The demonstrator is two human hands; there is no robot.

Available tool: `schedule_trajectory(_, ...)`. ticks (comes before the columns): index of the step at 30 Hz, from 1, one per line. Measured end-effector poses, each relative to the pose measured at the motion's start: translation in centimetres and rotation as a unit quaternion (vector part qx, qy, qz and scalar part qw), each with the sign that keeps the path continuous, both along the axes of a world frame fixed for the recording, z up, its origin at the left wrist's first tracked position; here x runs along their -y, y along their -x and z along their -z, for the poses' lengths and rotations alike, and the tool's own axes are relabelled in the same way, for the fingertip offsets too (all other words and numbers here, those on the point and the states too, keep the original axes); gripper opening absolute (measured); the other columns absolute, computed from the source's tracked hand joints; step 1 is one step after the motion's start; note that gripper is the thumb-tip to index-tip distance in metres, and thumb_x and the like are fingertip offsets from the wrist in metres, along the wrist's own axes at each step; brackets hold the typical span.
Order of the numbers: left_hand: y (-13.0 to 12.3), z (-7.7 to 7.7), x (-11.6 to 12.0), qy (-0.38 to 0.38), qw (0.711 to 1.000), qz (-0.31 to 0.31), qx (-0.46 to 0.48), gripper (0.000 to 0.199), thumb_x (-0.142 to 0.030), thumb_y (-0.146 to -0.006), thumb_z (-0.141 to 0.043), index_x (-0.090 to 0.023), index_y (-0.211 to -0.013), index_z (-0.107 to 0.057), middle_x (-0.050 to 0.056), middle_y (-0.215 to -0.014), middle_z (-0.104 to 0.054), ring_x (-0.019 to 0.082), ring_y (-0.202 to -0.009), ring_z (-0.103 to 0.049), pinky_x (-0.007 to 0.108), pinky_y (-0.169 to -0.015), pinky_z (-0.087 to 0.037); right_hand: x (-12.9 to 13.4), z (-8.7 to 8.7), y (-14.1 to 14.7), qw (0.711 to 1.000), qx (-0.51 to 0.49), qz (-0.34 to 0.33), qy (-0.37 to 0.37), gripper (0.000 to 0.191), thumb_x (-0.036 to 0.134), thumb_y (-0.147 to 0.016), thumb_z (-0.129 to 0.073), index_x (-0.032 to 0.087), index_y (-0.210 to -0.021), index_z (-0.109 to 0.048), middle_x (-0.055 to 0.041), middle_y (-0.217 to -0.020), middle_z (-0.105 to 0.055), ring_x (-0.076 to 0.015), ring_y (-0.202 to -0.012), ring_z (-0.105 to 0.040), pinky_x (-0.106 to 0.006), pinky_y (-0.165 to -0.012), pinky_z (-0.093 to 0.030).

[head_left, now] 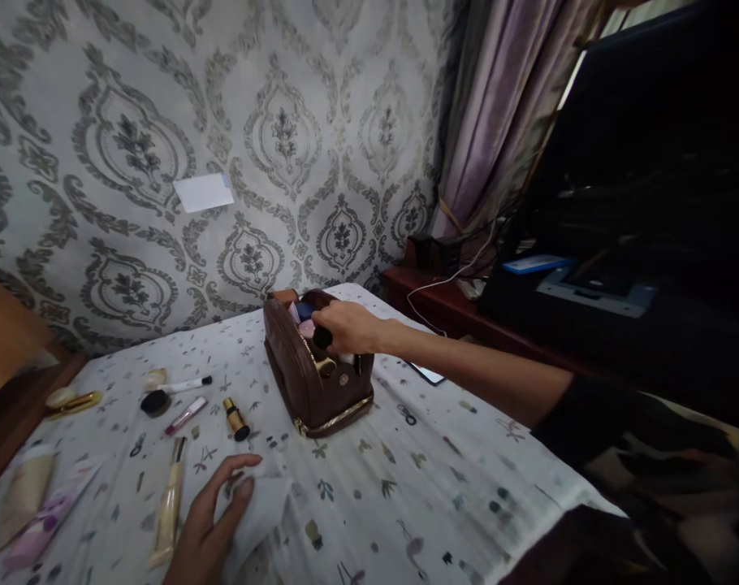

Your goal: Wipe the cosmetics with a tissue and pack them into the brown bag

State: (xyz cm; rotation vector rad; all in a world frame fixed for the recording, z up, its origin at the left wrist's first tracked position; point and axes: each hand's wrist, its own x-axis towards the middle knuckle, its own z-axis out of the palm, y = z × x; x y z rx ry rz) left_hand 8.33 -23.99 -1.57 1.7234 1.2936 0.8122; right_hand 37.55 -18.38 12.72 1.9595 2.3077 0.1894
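A brown makeup bag (287,357) stands unzipped on the patterned cloth, with several cosmetics showing inside. My right hand (348,327) is at its opening, fingers closed around a small black round-ended item (322,336); the rest of that item is hidden. A pink round item (307,328) lies in the bag beside my fingers. At the lower edge, my left hand (214,520) is curled, thumb and forefinger bent towards each other, with a thin white tissue (265,505) in its grasp. Left of that hand lies a beige tube (170,512) with a gold cap.
Left of the bag lie a gold-and-black lipstick (236,418), a pink lip gloss tube (185,415), a black-lidded jar (156,402), a white brush (187,384), a gold hair clip (77,404) and two squeeze tubes (46,512). A phone-like slab (427,373) lies beyond my right forearm.
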Motion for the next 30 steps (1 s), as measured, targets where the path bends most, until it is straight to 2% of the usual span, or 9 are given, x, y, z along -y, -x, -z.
schedule_trajectory(5, 0.1, 0.1, 0.1, -0.006, 1.000, 0.026, -0.005, 0.048, -0.063, -0.082, -0.056, -0.023, -0.103, -0.071, 0.004, -0.104, -0.074, 0.029, -0.110, -0.064, 0.035, -0.097, -0.049, -0.9, 0.4, 0.4, 0.997, 0.056, -0.027, 0.042, 0.037, 0.028, -0.077, -0.069, 0.018, -0.112, -0.068, -0.0138, -0.108, -0.073, -0.0281, -0.104, -0.067, -0.030, -0.075, -0.046)
schedule_trajectory(12, 0.0, 0.0, 0.3, 0.001, 0.999, 0.052, 0.014, 0.043, -0.060, -0.084, -0.057, -0.023, -0.103, -0.071, 0.004, -0.101, -0.073, 0.027, -0.103, -0.064, 0.031, -0.091, -0.050, -1.3, 1.6, 0.3, 0.997, 0.067, -0.023, 0.025, 0.036, 0.026, -0.078, -0.069, 0.016, -0.112, -0.069, -0.0154, -0.109, -0.074, -0.0282, -0.106, -0.067, -0.032, -0.082, -0.047)
schedule_trajectory(21, -0.1, -0.1, 0.1, -0.010, 0.998, 0.067, 0.014, 0.041, -0.058, -0.085, -0.055, -0.022, -0.096, -0.071, 0.006, -0.101, -0.073, 0.028, -0.102, -0.064, 0.031, -0.090, -0.050, -1.1, 1.8, 0.6, 0.997, 0.069, -0.015, 0.008, 0.034, 0.019, -0.081, -0.065, 0.016, -0.114, -0.067, -0.0161, -0.110, -0.073, -0.0278, -0.108, -0.067, -0.032, -0.083, -0.047)
schedule_trajectory(27, -0.1, 0.1, 0.1, -0.013, 0.996, 0.082, 0.013, 0.041, -0.057, -0.086, -0.054, -0.022, -0.097, -0.071, 0.005, -0.097, -0.073, 0.028, -0.099, -0.064, 0.032, -0.087, -0.050, -0.8, 1.7, 1.0, 0.998, 0.069, -0.005, -0.005, 0.041, 0.034, -0.081, -0.071, 0.014, -0.118, -0.065, -0.0184, -0.112, -0.072, -0.0309, -0.110, -0.065, -0.035, -0.086, -0.047)
schedule_trajectory(30, -0.1, 0.2, 0.1, -0.012, 0.996, 0.092, 0.017, 0.040, -0.057, -0.087, -0.054, -0.022, -0.096, -0.071, 0.005, -0.093, -0.073, 0.027, -0.096, -0.064, 0.031, -0.084, -0.050, -1.0, 1.9, 1.2, 0.998, 0.066, 0.002, -0.017, 0.042, 0.030, -0.081, -0.071, 0.012, -0.119, -0.063, -0.0189, -0.114, -0.070, -0.0303, -0.110, -0.065, -0.034, -0.085, -0.047)
